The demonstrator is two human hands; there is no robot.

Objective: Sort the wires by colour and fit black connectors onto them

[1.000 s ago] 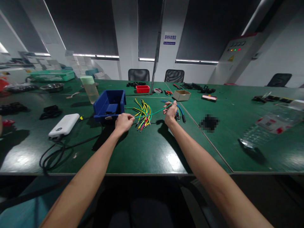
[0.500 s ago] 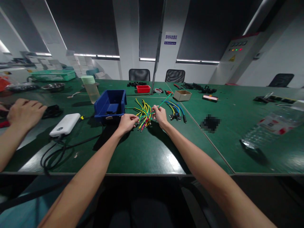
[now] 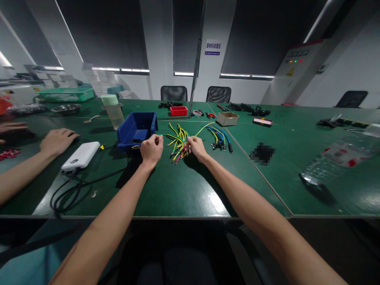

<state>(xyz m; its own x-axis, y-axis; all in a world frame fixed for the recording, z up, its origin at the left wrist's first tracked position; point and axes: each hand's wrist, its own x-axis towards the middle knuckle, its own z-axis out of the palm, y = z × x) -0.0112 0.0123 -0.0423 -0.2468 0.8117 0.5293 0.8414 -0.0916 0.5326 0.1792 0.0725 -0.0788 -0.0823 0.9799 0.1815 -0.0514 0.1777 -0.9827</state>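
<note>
A loose bunch of yellow and green wires (image 3: 177,136), with a few red ones and metal tips at the near end, spreads over the green table between my hands. My left hand (image 3: 152,150) is closed at the bunch's left, beside the blue bin (image 3: 124,136). Its fingertips meet the end of a green wire (image 3: 165,135). My right hand (image 3: 196,148) pinches a yellow wire (image 3: 204,130) that slants up and right; the fingers partly cover the bunch. Farther right lies a second group of blue and yellow wires (image 3: 223,138) with dark connectors.
A white power bank (image 3: 81,156) with a black cable lies left, near another person's hand (image 3: 57,141). Behind are a capped bottle (image 3: 113,112), a red tray (image 3: 178,111) and a cardboard box (image 3: 227,118). A clear plastic bottle (image 3: 335,158) lies right.
My left hand has moved left and up towards the bin. The long green wire at my right hand no longer shows there; a yellow one does. The other person's hand has moved right and down.
</note>
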